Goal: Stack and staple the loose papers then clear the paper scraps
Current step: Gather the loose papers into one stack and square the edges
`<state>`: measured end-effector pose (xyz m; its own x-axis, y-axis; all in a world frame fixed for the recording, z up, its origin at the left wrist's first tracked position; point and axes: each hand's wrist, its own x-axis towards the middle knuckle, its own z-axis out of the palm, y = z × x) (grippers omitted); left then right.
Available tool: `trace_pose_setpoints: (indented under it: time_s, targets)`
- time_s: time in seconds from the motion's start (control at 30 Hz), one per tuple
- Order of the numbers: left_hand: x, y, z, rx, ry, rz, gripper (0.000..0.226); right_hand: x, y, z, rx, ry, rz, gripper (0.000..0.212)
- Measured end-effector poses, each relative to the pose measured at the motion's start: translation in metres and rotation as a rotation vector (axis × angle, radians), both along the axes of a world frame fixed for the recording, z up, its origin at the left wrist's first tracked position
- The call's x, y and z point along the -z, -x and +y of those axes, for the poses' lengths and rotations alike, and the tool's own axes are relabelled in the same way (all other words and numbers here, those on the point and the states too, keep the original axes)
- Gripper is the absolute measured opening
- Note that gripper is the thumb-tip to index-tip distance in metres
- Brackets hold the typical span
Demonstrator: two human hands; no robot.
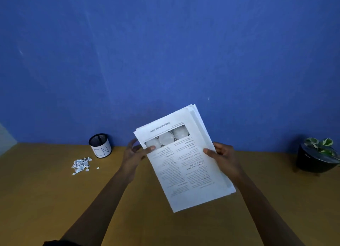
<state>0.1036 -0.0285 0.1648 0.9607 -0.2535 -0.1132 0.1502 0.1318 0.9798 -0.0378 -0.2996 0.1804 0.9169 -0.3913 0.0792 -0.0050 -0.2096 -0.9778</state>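
I hold a stack of white printed paper sheets (184, 159) up above the brown wooden desk (46, 199), tilted so its top edge leans toward eleven o'clock and the print reads upside down to me. The sheets are not squared: their edges fan out along the right side and at the top corner. My left hand (133, 153) pinches the stack's left edge, thumb on the printed face beside a row of three grey round pictures, fingers spread behind the sheets. My right hand (223, 157) grips the right edge, thumb on the front, fingers curled round the back.

At about nine o'clock from the stack, well apart, a small heap of torn white paper scraps (81, 165) lies on the desk, with one stray bit just to its right. Just beyond the heap, against the blue wall (165, 52), stands a black mesh cup with a white paper label (100, 145). At three o'clock, near the desk's right end, sits a black pot with a green-and-white leafy plant (317, 156).
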Motion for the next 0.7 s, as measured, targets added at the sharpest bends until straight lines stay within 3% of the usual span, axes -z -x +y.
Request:
trace_pose_setpoints:
  time_s: [0.1, 0.2, 0.4, 0.57, 0.7]
  targets:
    - [0.005, 0.011, -0.006, 0.306, 0.119, 0.172, 0.055, 0.008, -0.001, 0.0, 0.044, -0.114, 0.009, 0.013]
    - [0.009, 0.023, -0.015, 0.479, 0.155, 0.2, 0.04, 0.015, -0.001, 0.005, 0.083, -0.203, 0.005, 0.013]
    - [0.009, 0.03, -0.03, 0.284, 0.099, 0.088, 0.027, 0.026, -0.003, 0.008, 0.088, -0.254, 0.007, 0.02]
    - [0.017, 0.034, -0.038, 0.184, -0.008, -0.134, 0.017, 0.035, -0.005, 0.016, 0.104, -0.083, 0.004, 0.016]
    - [0.026, 0.034, -0.041, 0.168, -0.05, -0.176, 0.017, 0.049, -0.008, 0.029, 0.208, 0.0, 0.004, 0.014]
